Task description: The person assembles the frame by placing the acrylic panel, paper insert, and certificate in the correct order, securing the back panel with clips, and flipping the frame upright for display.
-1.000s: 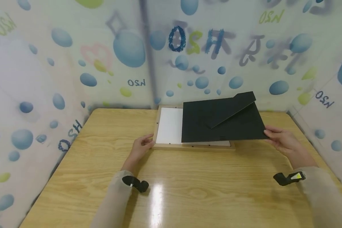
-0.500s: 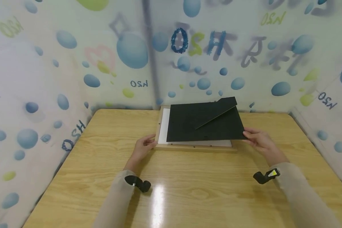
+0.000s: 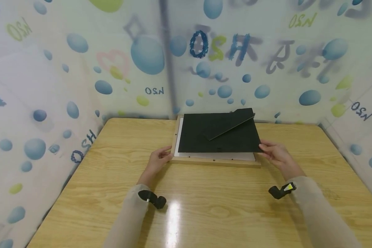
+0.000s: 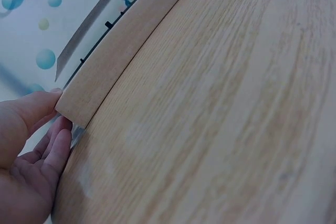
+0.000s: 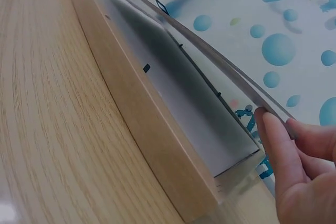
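Observation:
A wooden picture frame lies face down on the table, a white sheet showing inside it. Over it is a black backing board with a fold-out stand leg. My right hand pinches the board's near right corner between thumb and fingers. In the right wrist view the board tilts, its right side raised above the frame. My left hand holds the frame's near left corner, with the thumb at the corner and fingers curled beside it.
Small dark tabs stick out along the frame's inner edges. The wooden table ends at a patterned wall covering just behind the frame. Each sleeve carries a black wrist camera.
My right hand has moved left and slightly down with the backing board, bringing it over the frame and covering most of the white sheet. My left hand stays at the frame's corner.

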The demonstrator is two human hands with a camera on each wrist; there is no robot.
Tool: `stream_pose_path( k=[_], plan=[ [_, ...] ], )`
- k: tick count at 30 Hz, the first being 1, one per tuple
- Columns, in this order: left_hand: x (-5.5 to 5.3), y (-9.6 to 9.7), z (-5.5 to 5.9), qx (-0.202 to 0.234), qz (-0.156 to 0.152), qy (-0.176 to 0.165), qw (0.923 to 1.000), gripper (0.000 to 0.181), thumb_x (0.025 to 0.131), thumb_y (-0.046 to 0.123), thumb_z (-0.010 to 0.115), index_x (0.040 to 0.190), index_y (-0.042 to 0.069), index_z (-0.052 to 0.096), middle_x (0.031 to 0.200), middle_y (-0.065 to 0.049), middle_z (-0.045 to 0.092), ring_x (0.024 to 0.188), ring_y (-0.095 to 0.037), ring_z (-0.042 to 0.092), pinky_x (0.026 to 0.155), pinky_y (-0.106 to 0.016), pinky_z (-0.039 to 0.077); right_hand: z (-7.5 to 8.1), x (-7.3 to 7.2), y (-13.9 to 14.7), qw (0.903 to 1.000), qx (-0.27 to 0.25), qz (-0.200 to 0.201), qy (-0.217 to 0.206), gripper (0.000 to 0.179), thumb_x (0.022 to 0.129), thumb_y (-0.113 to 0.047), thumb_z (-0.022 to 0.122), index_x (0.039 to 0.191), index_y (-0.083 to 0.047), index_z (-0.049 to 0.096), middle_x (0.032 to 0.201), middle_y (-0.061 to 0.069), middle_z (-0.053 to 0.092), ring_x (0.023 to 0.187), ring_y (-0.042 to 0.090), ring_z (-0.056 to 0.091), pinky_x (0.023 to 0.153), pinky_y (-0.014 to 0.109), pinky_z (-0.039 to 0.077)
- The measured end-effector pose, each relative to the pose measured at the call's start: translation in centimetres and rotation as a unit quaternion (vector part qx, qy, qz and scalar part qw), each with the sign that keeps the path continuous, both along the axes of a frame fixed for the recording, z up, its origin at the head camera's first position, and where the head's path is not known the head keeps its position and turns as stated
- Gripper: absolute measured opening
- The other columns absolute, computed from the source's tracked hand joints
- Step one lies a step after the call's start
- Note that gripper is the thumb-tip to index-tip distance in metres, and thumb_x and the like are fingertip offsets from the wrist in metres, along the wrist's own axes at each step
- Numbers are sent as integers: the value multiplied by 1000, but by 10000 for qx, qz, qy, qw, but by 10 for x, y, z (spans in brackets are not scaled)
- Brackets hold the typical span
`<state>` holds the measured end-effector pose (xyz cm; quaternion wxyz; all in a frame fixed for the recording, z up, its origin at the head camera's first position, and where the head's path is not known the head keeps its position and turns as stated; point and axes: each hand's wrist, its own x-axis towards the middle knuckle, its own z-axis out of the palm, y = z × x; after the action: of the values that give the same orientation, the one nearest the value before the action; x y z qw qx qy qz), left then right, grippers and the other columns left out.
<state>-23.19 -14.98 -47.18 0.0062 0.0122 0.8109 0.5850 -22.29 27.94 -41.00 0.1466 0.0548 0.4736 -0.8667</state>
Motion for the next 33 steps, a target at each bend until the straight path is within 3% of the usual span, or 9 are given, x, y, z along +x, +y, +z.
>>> stream_pose_path(
  k=[7, 17, 28, 31, 33],
  plan=[
    [0, 0, -2, 49, -59, 91, 9999, 36, 85, 3, 63, 121, -2, 57, 101, -20, 59, 87, -21, 55, 70, -20, 45, -3, -4, -6, 9996, 114, -87, -224, 39, 91, 13, 41, 85, -9, 72, 87, 5, 66, 78, 15, 66, 68, 27, 52],
    [1, -1, 1, 36, -130, 27, 9999, 39, 87, 7, 62, 124, -2, 55, 106, -21, 58, 95, -26, 55, 73, -23, 45, -7, -6, -10, 9997, 173, 6, -174, 36, 91, 12, 43, 86, -11, 71, 90, 3, 66, 80, 15, 65, 70, 28, 52],
    [1, -1, 2, 5, -104, 5, 9999, 38, 87, 6, 62, 124, 0, 56, 102, -19, 58, 88, -21, 54, 69, -21, 45, -4, -8, -12, 9980, 484, -128, -392, 32, 90, 10, 48, 87, -13, 71, 89, 3, 68, 81, 15, 66, 73, 28, 50],
    [2, -1, 2, 10, -98, 11, 10000, 38, 87, 6, 62, 124, 0, 56, 102, -19, 58, 89, -23, 55, 71, -22, 45, -4, -7, -13, 9975, 618, -119, -314, 29, 89, 9, 49, 92, -11, 69, 90, 3, 68, 82, 15, 66, 73, 28, 50],
    [2, -1, 2, 32, -103, 24, 9999, 38, 87, 6, 62, 123, -1, 56, 102, -19, 58, 89, -23, 55, 70, -22, 45, -4, -6, -13, 9971, 723, -78, -238, 29, 90, 9, 49, 107, -7, 65, 91, 2, 67, 83, 14, 65, 74, 28, 50]
  ],
)
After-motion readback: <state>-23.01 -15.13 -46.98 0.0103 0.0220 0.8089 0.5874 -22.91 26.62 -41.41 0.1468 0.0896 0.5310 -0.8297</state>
